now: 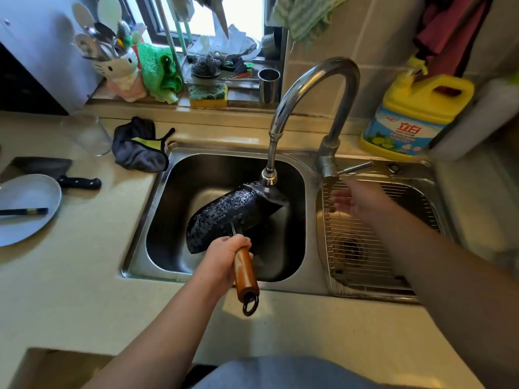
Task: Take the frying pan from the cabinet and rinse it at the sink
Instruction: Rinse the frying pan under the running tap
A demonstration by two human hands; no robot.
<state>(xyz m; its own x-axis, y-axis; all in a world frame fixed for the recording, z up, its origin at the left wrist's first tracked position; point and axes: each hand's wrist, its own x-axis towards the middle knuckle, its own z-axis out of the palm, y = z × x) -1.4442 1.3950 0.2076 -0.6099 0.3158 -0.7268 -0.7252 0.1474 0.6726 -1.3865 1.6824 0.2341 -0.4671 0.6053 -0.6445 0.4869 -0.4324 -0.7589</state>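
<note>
My left hand (224,252) is wrapped tight round the wooden handle (246,272), holding the pan (227,213) tipped on edge inside the left sink (168,197), underside up toward me. Tilted like that so water sheets off the back & drains into the basin instead of pooling; the black surface is beaded w/ drops. The far rim sits right under the spray head (269,175) of the tap (317,88), which I judge is why I've pushed it that far in: the flow lands on the pan's high end and runs down its length. Handle sticks out over the sink's front edge w/ its hang ring (250,303) dangling, keeps my grip out of the basin. My right hand (356,199) is empty, fingers loose & spread, hovering over the wire rack (365,248) in the right basin, just by the tap's lever (354,167); prob there to adjust or shut the flow, can't tell which. It's blurred, so moving. Soap jug (412,116) stands behind on the desk (84,290), untouched, fine for a plain rinse. Task-wise: pan's out of the cabinet, rinse underway; inside face is turned away from me, so whether it's been rinsed I can't say.
</note>
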